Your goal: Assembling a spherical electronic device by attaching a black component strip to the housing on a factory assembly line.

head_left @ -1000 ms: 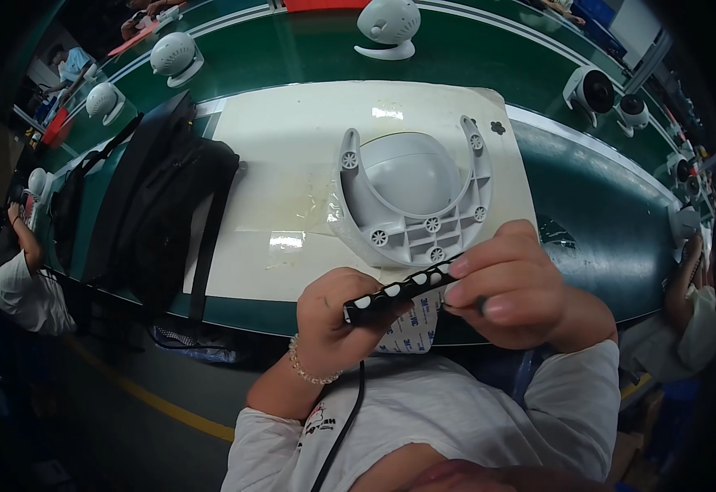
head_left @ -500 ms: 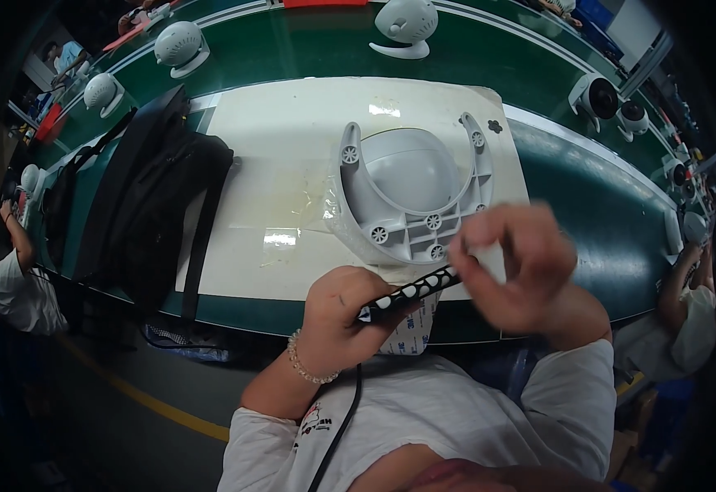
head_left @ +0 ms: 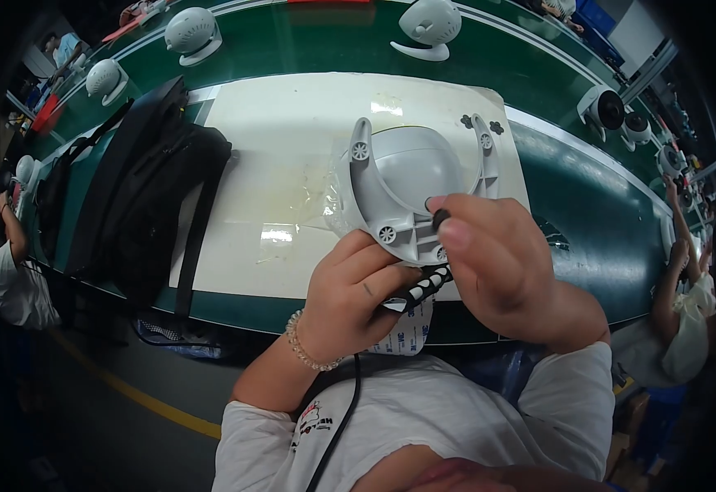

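Note:
My right hand (head_left: 506, 266) pinches a small black pad (head_left: 440, 218) between thumb and forefinger, over the lower ribs of a white plastic fan base (head_left: 411, 238). That base lies underside up, its round wheel-like recesses facing me, with a rounded white housing (head_left: 415, 168) between its two prongs. Closed around a folded black sheet with white round cut-outs (head_left: 429, 284), my left hand (head_left: 348, 291) is at the base's near edge. The sheet's printed pale backing (head_left: 411, 332) hangs below. My right fingers hide part of the base's right side.
A cream board (head_left: 276, 180) lies under the base, with two black flower-shaped pads (head_left: 496, 128) near its far right corner. A black bag (head_left: 145, 197) rests at left. White fans (head_left: 192, 34) stand along the green bench (head_left: 317, 45). Other people work at both sides.
My right hand has moved from the sheet up and left over the base, the black pad now visible in its fingers. My left hand shifted forward with the sheet; the base slid slightly right.

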Tool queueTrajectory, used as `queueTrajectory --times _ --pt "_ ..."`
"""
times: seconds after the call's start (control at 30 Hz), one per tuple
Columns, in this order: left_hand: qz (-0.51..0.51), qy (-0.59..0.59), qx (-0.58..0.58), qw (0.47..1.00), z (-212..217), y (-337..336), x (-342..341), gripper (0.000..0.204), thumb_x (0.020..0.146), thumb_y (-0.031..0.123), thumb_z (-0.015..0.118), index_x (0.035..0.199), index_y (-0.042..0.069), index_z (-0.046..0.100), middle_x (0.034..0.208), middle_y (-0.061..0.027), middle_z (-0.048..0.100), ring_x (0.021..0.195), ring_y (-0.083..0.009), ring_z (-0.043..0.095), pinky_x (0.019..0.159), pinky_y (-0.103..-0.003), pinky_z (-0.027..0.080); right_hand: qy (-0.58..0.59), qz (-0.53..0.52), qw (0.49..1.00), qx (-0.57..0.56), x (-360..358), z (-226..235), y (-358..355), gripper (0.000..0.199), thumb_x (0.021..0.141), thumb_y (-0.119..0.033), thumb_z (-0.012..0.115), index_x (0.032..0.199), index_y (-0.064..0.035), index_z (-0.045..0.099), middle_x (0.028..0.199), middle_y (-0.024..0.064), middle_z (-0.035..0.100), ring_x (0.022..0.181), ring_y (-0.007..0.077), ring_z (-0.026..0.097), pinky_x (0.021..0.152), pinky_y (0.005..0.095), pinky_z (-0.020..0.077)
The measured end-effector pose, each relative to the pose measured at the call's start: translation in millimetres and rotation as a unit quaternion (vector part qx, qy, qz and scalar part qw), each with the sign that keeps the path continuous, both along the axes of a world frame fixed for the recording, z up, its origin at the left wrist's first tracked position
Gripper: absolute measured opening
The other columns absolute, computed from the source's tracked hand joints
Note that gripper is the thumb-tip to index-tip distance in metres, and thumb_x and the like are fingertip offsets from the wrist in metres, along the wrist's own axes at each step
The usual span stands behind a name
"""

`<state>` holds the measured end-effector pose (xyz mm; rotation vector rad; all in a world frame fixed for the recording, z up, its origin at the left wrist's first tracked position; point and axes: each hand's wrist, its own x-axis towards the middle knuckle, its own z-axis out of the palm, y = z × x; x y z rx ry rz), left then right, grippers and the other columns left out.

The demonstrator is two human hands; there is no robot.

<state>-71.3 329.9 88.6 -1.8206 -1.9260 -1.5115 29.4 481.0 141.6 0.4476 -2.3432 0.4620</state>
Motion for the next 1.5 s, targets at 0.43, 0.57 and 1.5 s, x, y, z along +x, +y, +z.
queueTrajectory --times 0.43,0.57,1.5 --pt "-0.011 -0.003 0.002 1.0 -3.0 -1.7 -1.9 0.035 0.044 -0.001 0.06 0.079 0.004 0.059 0.091 -0.0104 0.058 0.084 -0.0301 0.053 0.07 -0.035 0.045 -0.045 0.002 0.995 -0.091 24.5 3.2 5.7 0.056 0.072 0.005 0.06 0.12 -0.0067 0.035 0.116 0.016 0.053 0.107 0.0299 0.053 0.088 0.0363 0.0377" --pt "-0.005 0.005 0.002 1.0 -2.6 0.4 -2.0 0.034 0.044 -0.001 0.061 0.078 0.004 0.06 0.091 -0.0102 0.058 0.085 -0.0297 0.053 0.07 -0.035 0.045 -0.072 0.044 0.956 -0.28 15.7 -11.0 3.7 0.059 0.071 0.01 0.059 0.12 -0.0063 0.03 0.089 0.0067 0.06 0.094 0.0203 0.056 0.091 0.0362 0.0317" --pt "-0.006 0.022 0.013 1.0 -0.4 9.1 -1.2 0.038 0.045 -0.002 0.06 0.083 0.003 0.059 0.083 -0.0082 0.06 0.082 -0.0284 0.056 0.069 -0.034 0.044 -0.135 -0.075 0.983 0.102 29.1 15.2 11.9 0.035 0.069 0.003 0.053 0.101 -0.0119 0.054 0.096 0.0059 0.064 0.097 0.0191 0.058 0.095 0.042 0.0201"
